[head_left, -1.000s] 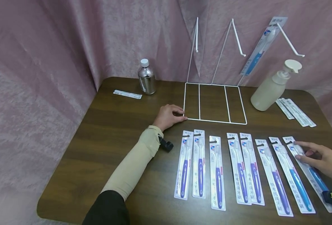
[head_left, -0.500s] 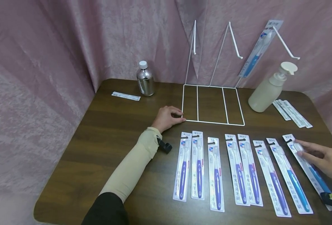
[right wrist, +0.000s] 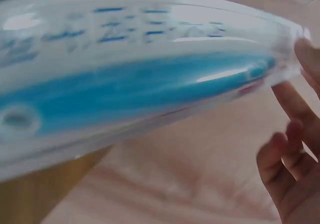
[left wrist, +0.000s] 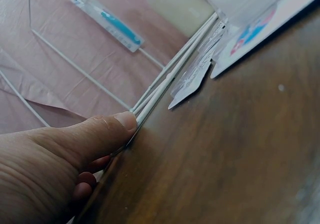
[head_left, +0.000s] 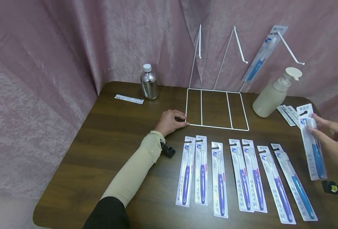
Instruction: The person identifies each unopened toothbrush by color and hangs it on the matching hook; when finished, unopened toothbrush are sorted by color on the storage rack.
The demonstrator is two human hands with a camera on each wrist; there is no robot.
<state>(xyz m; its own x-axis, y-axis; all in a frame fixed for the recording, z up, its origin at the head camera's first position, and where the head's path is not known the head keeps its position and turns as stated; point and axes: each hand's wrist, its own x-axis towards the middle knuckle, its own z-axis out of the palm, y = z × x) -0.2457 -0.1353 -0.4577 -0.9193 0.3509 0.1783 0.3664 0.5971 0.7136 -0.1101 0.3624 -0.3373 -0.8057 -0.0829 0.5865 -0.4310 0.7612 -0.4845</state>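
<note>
Beside the right hand (head_left: pixel 333 144), at the right edge of the table (head_left: pixel 106 133), a blue packaged toothbrush (head_left: pixel 312 143) is held off the surface, pinched near its upper end between thumb and fingers. Seen by the right wrist camera, the same pack (right wrist: pixel 135 78) is shown close up and blurred, with the fingertips (right wrist: pixel 292 154) beyond its end. Just below and to the left of that hand, a row of packaged toothbrushes (head_left: pixel 244 178) is laid flat on the wood, most with purple handles and the nearest one with a blue handle. Behind the hand, a cream pump bottle (head_left: pixel 273 93) is stood, with a few slim white packets (head_left: pixel 287 113) lying beside it.

The left hand (head_left: pixel 170 121) is rested on the table with its fingers curled against the front left corner of the white wire rack (head_left: pixel 216 109); from the left wrist camera, the thumb (left wrist: pixel 107 129) is seen pressed along the wire. One blue toothbrush pack (head_left: pixel 261 55) is hung on the rack's right hook. Farther beyond the left hand, a silver bottle (head_left: pixel 149 82) and a single small packet (head_left: pixel 128 99) are placed.
</note>
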